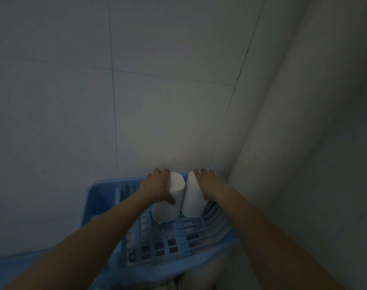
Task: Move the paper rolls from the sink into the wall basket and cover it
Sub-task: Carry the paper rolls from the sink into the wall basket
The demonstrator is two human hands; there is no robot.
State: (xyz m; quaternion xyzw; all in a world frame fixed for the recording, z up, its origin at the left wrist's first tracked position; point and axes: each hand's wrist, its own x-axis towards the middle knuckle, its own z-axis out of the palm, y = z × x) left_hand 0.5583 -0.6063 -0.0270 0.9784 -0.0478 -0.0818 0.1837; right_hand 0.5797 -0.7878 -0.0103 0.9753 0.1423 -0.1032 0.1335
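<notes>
A light blue slatted plastic basket (99, 197) hangs against the tiled wall at the lower middle of the head view. Two white paper rolls stand upright inside it, side by side near the wall. My left hand (157, 188) grips the left paper roll (170, 208) from its left side and top. Curled over the top of the right paper roll (193, 203) is my right hand (209, 186), holding it from the right. The two rolls almost touch each other. No cover is in sight, and the sink is out of view.
Grey tiled wall (157, 101) fills the upper view. A plain wall or panel (304, 143) closes in at the right, forming a corner right beside the basket. A blue surface (15, 271) shows at the bottom left. The scene is dim.
</notes>
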